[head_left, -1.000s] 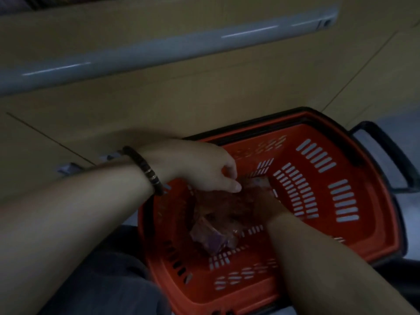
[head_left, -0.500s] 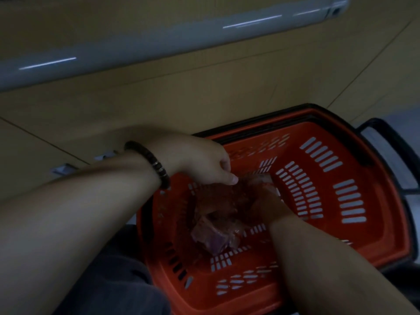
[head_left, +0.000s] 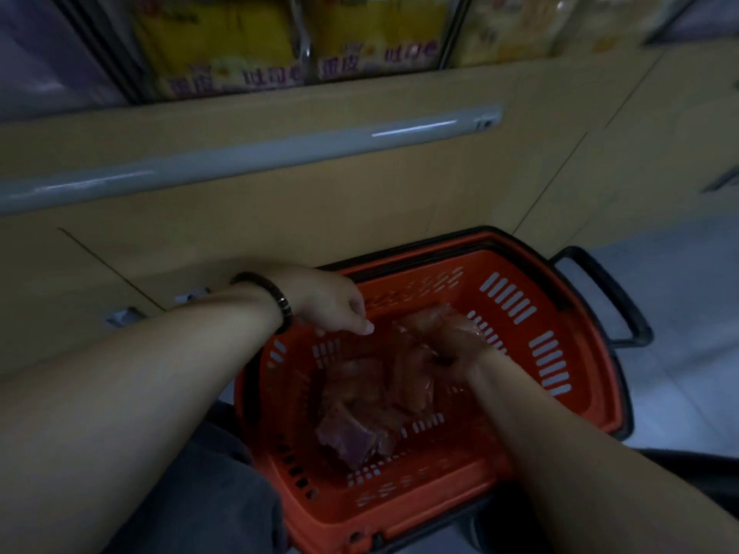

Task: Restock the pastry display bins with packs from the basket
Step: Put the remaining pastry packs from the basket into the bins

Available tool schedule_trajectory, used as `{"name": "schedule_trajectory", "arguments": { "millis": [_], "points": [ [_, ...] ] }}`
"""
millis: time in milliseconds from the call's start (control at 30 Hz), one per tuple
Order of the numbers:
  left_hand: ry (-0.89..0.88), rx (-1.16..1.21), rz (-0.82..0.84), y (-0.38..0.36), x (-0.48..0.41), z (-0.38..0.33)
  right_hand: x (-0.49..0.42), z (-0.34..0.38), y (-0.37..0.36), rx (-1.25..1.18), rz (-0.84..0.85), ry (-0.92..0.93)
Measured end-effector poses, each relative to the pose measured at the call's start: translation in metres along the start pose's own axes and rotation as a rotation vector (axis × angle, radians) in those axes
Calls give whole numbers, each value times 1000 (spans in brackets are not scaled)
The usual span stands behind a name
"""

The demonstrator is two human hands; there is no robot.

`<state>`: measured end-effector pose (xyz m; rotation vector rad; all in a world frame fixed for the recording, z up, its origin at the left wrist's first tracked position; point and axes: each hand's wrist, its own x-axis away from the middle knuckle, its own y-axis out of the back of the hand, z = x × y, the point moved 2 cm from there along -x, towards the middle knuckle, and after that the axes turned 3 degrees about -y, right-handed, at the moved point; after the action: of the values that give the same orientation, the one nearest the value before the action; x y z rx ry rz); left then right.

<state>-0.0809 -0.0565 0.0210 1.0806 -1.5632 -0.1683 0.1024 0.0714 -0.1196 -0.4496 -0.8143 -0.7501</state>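
Observation:
A red plastic basket [head_left: 560, 353] stands on the floor against the display's wooden base. Several clear pastry packs [head_left: 352, 429] lie in a pile on its bottom, one showing a purple filling. My right hand [head_left: 452, 349] is down inside the basket and grips a clear pack [head_left: 430, 317] that sticks out above its fingers. My left hand [head_left: 332, 305], with a dark bead bracelet on the wrist, hovers over the basket's far left corner with fingers curled and thumb tip against a fingertip. Whether it pinches any wrapping is not visible.
Display bins [head_left: 224, 54] with yellow-labelled fronts run along the top edge, above a grey rail [head_left: 248, 157]. The basket's black handle [head_left: 612, 297] hangs out to the right over pale floor tiles. My trouser leg [head_left: 200, 497] is at the lower left.
The view has tilted up, bringing the display bins into sight. My right hand has risen a little with a pack. My left hand has drawn off the pile toward the far left corner.

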Motion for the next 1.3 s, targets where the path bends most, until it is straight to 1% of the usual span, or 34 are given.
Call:
{"name": "schedule_trajectory", "arguments": {
  "millis": [33,67,133,200,300,367,467,567,633,733,833,933,1033,1133,1300],
  "points": [
    [5,14,-3,0,2,1,16,7,-4,20,-3,28],
    [9,38,-2,-1,4,2,29,11,-9,14,22,19],
    [22,137,19,-2,9,3,61,19,-14,-29,8,25],
    [29,276,38,-3,16,0,78,31,-13,-42,-16,91],
    [-15,477,34,-6,32,-10,121,64,-15,-25,-70,222],
    [-87,582,7,-8,41,-15,155,87,-19,-10,-25,323],
    [-271,739,-59,-6,53,-28,196,112,-21,-47,87,439],
    [-395,858,-154,0,57,-41,221,122,-21,-75,152,470],
    [-429,829,-230,3,56,-40,232,126,-19,-69,156,474],
    [-444,689,-357,7,57,-35,250,138,-11,89,44,557],
    [-400,723,-439,16,63,-31,258,149,0,212,-39,611],
    [-318,833,-436,19,66,-29,260,152,11,259,-95,607],
    [-271,901,-445,18,77,-32,260,155,19,297,-196,647],
    [-292,986,-441,15,87,-30,257,155,26,389,-288,688],
    [-374,1332,-291,10,104,-51,257,150,26,553,-386,735]
  ]
}}
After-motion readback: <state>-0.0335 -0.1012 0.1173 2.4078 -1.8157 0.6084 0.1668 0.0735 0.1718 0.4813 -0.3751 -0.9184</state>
